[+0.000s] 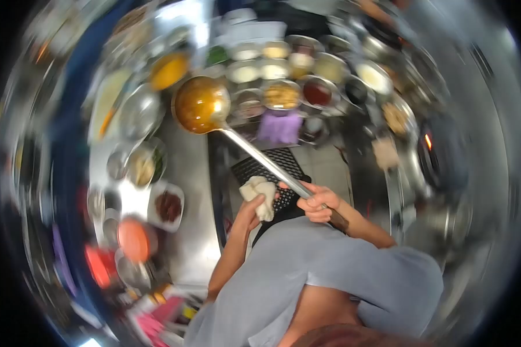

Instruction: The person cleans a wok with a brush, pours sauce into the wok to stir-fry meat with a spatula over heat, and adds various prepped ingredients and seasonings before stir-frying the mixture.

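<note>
My right hand (318, 202) is wrapped round the handle of a long metal ladle (255, 151). The ladle's round bowl (201, 105) points away from me to the upper left and holds a shiny orange-brown liquid. In my left hand (250, 215) is a bunched, off-white cloth (259, 195), gripped between thumb and fingers. The cloth is close to the ladle's handle but not visibly around it. Both hands are in front of my body, above the floor between two counters.
Beyond the ladle stand several bowls, one with red sauce (317, 92) and one with light brown pieces (282, 95). A purple cloth (279, 126) hangs below them. On the left steel counter (192, 173) sit a metal bowl (140, 113) and a white dish (178, 222) of dark red food.
</note>
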Demonstrator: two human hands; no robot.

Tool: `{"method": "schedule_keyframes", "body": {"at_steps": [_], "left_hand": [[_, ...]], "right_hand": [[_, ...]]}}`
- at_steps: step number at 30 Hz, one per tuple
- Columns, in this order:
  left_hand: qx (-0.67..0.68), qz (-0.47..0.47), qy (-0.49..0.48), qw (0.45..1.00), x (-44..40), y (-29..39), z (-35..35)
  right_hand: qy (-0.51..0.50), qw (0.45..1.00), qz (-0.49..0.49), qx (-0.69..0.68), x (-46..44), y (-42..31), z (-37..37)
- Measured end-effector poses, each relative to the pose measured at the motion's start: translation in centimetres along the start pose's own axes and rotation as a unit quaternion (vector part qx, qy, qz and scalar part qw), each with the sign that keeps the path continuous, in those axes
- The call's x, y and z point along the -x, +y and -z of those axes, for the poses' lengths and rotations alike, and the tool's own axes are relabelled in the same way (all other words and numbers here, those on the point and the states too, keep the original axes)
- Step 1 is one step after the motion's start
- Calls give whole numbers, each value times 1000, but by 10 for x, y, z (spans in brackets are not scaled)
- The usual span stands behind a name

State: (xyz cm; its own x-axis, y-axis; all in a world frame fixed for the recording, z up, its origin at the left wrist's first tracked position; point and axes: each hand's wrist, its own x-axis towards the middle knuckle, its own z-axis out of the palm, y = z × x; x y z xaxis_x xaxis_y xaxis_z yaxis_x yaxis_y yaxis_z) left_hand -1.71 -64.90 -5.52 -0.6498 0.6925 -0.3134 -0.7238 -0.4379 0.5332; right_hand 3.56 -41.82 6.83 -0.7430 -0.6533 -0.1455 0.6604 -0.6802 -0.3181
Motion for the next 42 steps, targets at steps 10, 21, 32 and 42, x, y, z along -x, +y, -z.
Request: {"method": "schedule_keyframes", "body": {"at_steps": [10,21,32,42], "left_hand": [[-325,31,-56,943,-159,-9,-161],[-167,375,-173,895,-401,-138,-242],[-270,209,-70,937,-245,-142,-324],[-649,-15,-250,718,-247,-225,-462]], "right_hand": [[92,880,466,4,210,25,15],[355,636,684,-27,398,68,41],[575,564,592,-34,483,-5,54],[617,595,506,97,448,-89,49]]}}
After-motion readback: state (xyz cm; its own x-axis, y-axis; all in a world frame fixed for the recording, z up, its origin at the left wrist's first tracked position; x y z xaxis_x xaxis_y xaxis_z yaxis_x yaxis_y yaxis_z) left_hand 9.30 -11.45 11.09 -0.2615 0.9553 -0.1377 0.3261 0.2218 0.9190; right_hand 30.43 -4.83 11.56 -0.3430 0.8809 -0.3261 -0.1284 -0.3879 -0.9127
